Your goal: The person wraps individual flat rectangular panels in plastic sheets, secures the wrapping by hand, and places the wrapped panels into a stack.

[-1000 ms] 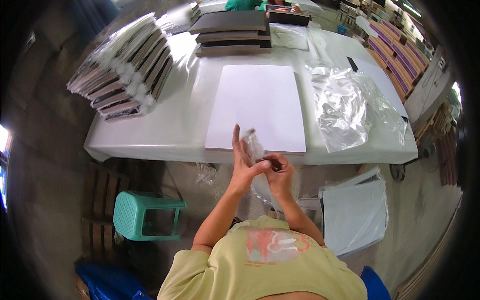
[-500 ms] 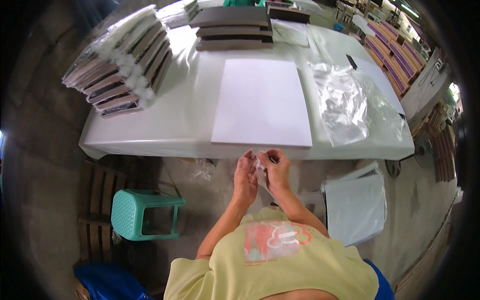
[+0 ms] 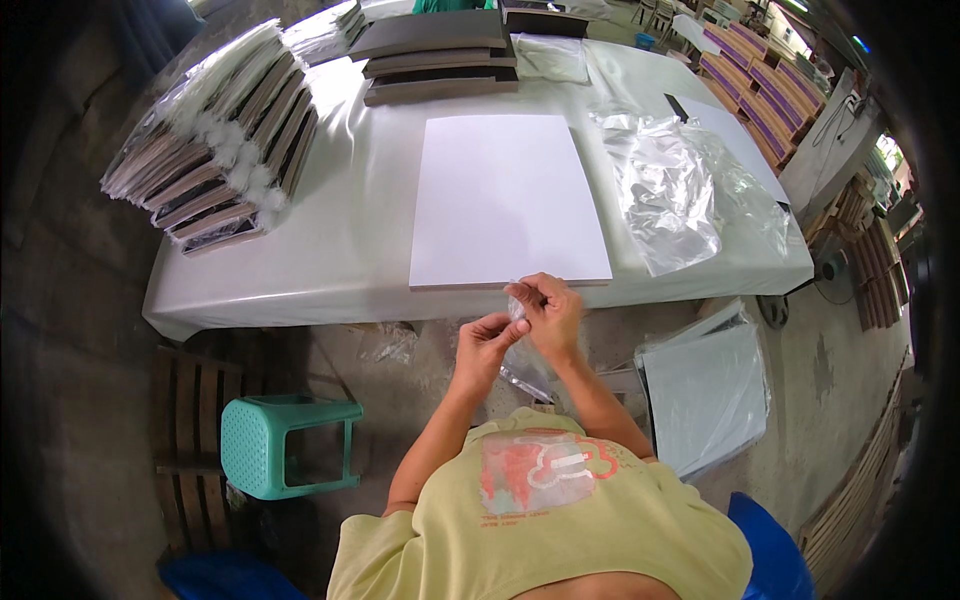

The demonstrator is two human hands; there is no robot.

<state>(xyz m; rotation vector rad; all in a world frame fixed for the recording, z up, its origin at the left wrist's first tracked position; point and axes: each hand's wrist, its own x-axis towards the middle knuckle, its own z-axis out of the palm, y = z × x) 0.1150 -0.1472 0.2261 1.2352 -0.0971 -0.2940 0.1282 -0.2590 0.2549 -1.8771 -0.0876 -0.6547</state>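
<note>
Just off the table's near edge, a thin clear plastic film [image 3: 528, 372] hangs crumpled between my hands. My right hand [image 3: 552, 315] pinches its upper part, while my left hand [image 3: 486, 348] grips it a little lower and to the left. Whether the film is a bag or a loose sheet I cannot tell. Beyond my hands a large white rectangular panel [image 3: 505, 200] lies flat on the table, its near edge close to my right fingertips. Right of the panel is a heap of crumpled clear plastic [image 3: 665, 195].
The table [image 3: 350, 240] has a white cover. Plastic-wrapped panels [image 3: 215, 140] are stacked at left, dark panels [image 3: 435, 40] at the back. A green stool [image 3: 255, 450] stands lower left; a wrapped pale panel [image 3: 705, 390] leans lower right. A pillar [image 3: 820, 140] rises at right.
My right hand has moved up and my left slightly down, so more of the film shows hanging between them. The view has shifted a little; the panel lies as before.
</note>
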